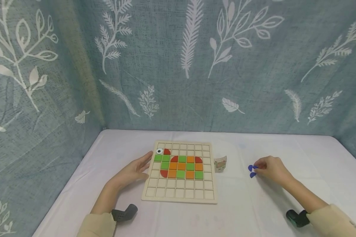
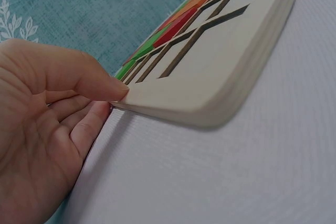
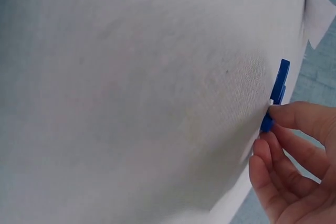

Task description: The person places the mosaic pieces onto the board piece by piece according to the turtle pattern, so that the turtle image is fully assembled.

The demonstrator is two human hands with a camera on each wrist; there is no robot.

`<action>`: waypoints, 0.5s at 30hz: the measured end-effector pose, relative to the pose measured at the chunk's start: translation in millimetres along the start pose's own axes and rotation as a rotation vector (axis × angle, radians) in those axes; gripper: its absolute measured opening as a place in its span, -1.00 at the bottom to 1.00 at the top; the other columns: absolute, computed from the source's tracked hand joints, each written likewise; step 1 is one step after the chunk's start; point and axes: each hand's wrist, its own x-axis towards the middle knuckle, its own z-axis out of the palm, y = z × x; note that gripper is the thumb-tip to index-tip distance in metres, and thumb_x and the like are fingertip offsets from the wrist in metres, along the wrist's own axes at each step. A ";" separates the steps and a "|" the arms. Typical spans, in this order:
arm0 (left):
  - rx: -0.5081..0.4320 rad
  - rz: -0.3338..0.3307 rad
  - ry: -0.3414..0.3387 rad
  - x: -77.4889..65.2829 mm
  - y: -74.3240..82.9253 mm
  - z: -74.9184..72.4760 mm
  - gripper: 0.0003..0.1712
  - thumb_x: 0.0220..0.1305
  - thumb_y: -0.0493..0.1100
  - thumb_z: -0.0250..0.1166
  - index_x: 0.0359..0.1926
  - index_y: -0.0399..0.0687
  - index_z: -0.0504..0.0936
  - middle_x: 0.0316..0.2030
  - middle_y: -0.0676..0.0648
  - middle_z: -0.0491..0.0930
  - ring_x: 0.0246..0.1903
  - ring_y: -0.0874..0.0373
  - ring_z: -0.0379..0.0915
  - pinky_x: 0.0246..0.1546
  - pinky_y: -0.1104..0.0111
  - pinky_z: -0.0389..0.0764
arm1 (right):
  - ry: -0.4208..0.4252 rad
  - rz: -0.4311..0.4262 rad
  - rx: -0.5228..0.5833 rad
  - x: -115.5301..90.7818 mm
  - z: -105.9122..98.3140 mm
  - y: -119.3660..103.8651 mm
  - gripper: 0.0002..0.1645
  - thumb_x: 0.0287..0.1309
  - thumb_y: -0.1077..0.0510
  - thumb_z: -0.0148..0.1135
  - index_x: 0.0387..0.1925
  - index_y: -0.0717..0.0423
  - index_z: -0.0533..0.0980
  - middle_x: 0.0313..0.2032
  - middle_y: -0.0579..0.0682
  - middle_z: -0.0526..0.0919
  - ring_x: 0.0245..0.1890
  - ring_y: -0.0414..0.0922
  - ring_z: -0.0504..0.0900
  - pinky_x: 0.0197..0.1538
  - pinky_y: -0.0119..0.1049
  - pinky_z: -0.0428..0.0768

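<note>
A square wooden grid board lies flat on the table, holding green, orange and red tiles and an eye tile in an animal-like shape. My left hand rests along its left edge, fingers and thumb spread. In the left wrist view the thumb touches the board's rim. Off to the right, my right hand pinches a small blue tile between thumb and forefinger. Beside its fingertips lie two more blue tiles with rounded edges, an upper blue tile and a lower blue tile.
A small curled picture card stands against the board's right edge, between the board and the blue tiles. White cloth covers the table. A patterned blue-green curtain hangs behind it and at the sides.
</note>
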 end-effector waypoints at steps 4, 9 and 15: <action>0.004 0.001 -0.001 -0.1 -0.2 0.2 0.04 -0.05 -0.51 0.16 0.42 -0.26 -0.18 0.43 -0.22 -0.22 0.38 -0.14 -0.14 0.29 0.28 0.16 | -0.002 -0.004 -0.001 -0.4 -0.5 0.7 -0.81 -0.08 0.28 0.28 -0.38 0.34 0.61 -0.53 0.00 0.63 -0.50 -0.15 0.53 -0.46 -0.30 0.54; 0.008 0.000 0.001 -0.7 0.7 0.2 0.03 -0.05 -0.52 0.14 0.42 -0.25 -0.17 0.43 -0.22 -0.21 0.38 -0.14 -0.14 0.28 0.35 0.19 | -0.034 0.003 0.002 -0.9 -3.9 2.1 -0.83 -0.11 0.28 0.29 -0.38 0.29 0.63 -0.51 -0.02 0.64 -0.49 -0.15 0.53 -0.45 -0.32 0.53; 0.017 0.001 0.001 -1.1 1.3 -0.3 0.04 -0.06 -0.51 0.15 0.42 -0.26 -0.18 0.43 -0.24 -0.22 0.38 -0.16 -0.15 0.28 0.37 0.17 | -0.124 0.003 0.014 2.1 -17.1 1.6 -0.82 -0.12 0.25 0.32 -0.38 0.25 0.63 -0.49 -0.02 0.65 -0.49 -0.17 0.54 -0.45 -0.32 0.54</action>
